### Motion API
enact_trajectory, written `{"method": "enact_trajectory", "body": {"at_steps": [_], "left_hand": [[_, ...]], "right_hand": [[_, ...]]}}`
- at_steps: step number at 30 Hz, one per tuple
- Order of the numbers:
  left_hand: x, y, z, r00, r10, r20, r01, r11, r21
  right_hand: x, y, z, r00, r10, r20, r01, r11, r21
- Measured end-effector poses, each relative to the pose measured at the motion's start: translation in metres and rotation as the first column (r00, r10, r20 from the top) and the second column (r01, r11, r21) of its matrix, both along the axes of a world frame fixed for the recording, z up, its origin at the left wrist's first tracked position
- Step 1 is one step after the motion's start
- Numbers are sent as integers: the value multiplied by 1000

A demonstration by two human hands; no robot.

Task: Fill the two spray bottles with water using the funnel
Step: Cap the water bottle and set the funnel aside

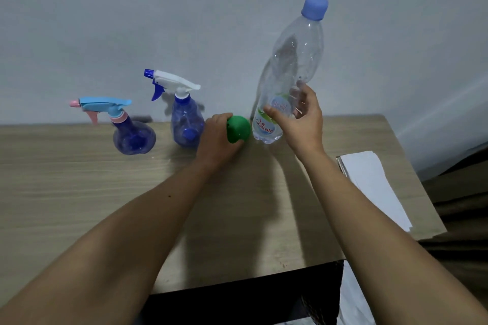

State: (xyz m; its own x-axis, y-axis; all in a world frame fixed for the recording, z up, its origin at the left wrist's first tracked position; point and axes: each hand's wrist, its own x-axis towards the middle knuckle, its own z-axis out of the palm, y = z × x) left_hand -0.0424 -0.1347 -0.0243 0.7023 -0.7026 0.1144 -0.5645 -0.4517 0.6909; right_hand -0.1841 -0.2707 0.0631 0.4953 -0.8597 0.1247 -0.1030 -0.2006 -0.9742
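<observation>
Two blue spray bottles stand at the back of the wooden table (79, 179): a round one with a light-blue and pink trigger head (133, 137) on the left, and a taller one with a white and blue trigger head (186, 124) to its right. My left hand (216, 140) lies over a green funnel (237, 129) beside the taller spray bottle, fingers wrapped on it. My right hand (301, 121) curls around the lower part of a tall clear water bottle (290, 66) with a blue cap, thumb and fingers touching its label. The water bottle stands upright, cap on.
A grey wall runs directly behind the bottles. White sheets of paper (375, 185) lie on the table's right edge. The table's front edge is near my elbows, with dark space below. Dark fabric sits off to the right of the table.
</observation>
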Motion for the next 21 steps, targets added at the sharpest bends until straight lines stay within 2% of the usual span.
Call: {"method": "enact_trajectory", "body": {"at_steps": [10, 21], "left_hand": [[-9, 3, -14, 999, 12, -50, -14, 1000, -23], [-9, -1, -17, 997, 18, -75, -19, 1000, -18]], "right_hand": [[1, -15, -15, 1000, -3, 2, 3, 1000, 25], [-6, -16, -21, 995, 73, -66, -72, 997, 20]]}}
